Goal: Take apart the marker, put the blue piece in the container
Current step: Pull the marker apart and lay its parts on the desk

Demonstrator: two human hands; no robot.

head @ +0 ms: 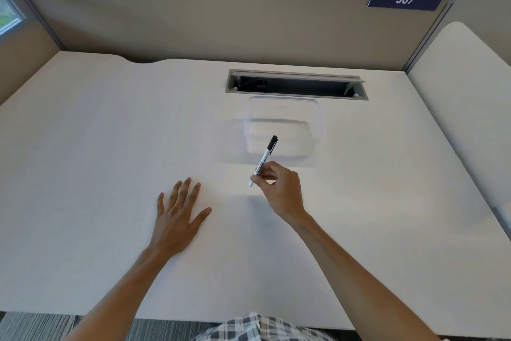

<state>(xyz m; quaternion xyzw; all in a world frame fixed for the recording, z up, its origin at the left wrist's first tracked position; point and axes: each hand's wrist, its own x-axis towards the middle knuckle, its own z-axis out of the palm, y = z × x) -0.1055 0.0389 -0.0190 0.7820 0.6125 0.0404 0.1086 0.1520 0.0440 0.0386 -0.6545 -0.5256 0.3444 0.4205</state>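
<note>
My right hand (280, 188) grips a slim white marker (265, 157) near its lower end. The marker tilts up and to the right, and its dark cap (273, 141) is on, pointing toward the container. A clear plastic container (284, 108) stands on the white desk just beyond my right hand; it looks empty. My left hand (177, 209) lies flat on the desk with its fingers spread, holding nothing, a hand's width left of the marker.
A grey cable slot (296, 84) is cut into the desk (110, 147) right behind the container. Beige partition walls (193, 17) close off the back and left. A white side panel (464, 91) borders the right edge.
</note>
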